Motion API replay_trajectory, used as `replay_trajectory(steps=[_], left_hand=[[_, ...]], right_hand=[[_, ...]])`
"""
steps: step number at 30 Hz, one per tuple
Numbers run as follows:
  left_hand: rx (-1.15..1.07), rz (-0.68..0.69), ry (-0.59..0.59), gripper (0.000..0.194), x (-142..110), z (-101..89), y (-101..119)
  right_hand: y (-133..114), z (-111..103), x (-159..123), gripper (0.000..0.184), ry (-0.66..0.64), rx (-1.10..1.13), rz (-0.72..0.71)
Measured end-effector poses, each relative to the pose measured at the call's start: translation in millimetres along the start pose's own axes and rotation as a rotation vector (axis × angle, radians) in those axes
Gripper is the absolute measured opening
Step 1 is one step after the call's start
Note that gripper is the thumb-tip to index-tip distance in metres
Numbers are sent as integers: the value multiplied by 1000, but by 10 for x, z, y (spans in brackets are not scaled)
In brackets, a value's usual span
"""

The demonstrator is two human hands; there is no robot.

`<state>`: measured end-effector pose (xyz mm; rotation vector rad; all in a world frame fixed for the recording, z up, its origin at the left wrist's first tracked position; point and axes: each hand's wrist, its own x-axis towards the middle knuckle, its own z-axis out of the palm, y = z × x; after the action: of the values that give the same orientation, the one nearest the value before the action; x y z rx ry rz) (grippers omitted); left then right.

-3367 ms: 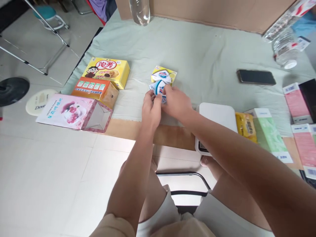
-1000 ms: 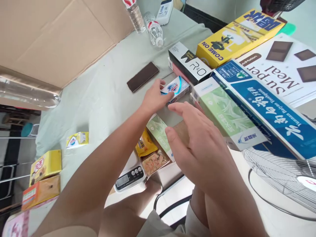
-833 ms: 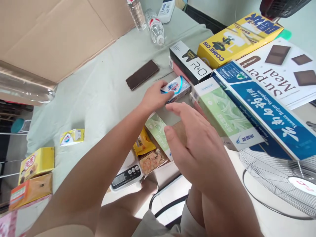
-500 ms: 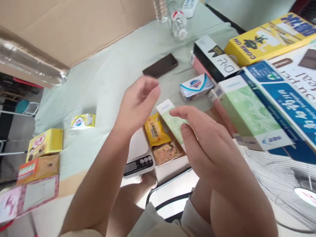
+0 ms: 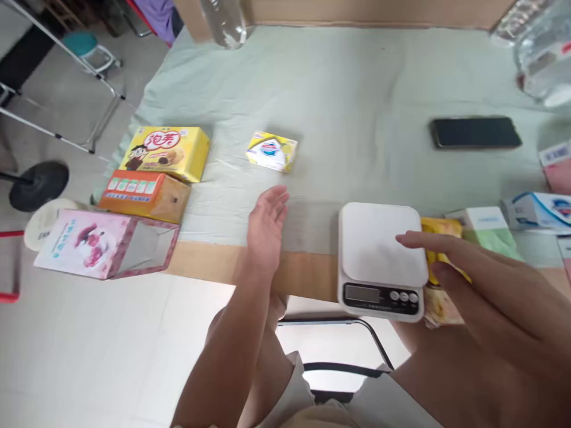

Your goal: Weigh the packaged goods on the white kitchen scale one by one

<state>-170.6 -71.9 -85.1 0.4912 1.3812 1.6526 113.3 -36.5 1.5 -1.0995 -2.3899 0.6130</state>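
Note:
My left hand (image 5: 267,229) hovers over the cloth near the table's front edge, fingers extended and holding nothing. Just beyond it lies a small yellow and white soap box (image 5: 272,151). To its right sits a white kitchen scale (image 5: 381,244) with nothing on its plate and a dark display. My right hand (image 5: 486,279) is above the scale's right side, index finger stretched out and thumb apart, with nothing in it. Partly hidden under that hand are a yellow packet (image 5: 441,229), a clear snack packet (image 5: 441,306) and a green and white box (image 5: 488,229).
At the left edge stand a yellow puff box (image 5: 167,151), an orange box (image 5: 143,193) and a pink open box (image 5: 104,244). A black phone (image 5: 475,132) lies at the right, near a blue and white soap box (image 5: 542,211). Plastic bottles (image 5: 546,59) stand behind.
The view has swung left, bringing the left-hand boxes nearer the middle. My left hand has moved from above the scale's area to the left, towards the small soap box. Both hands stay empty.

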Motion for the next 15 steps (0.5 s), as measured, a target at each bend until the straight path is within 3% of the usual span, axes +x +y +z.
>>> replay_trajectory(steps=[4, 9, 12, 15], left_hand=[[-66, -148, -14, 44, 89, -127, 95], [-130, -243, -19, 41, 125, -200, 186], [-173, -278, -6, 33, 123, -194, 237], [-169, -260, 5, 29, 110, -206, 258]], right_hand=[[-185, 385, 938, 32, -79, -159, -98], [-254, 1208, 2122, 62, -205, -222, -131], [-227, 1571, 2422, 59, -239, -208, -86], [-206, 1540, 2322, 58, -215, -213, -69]])
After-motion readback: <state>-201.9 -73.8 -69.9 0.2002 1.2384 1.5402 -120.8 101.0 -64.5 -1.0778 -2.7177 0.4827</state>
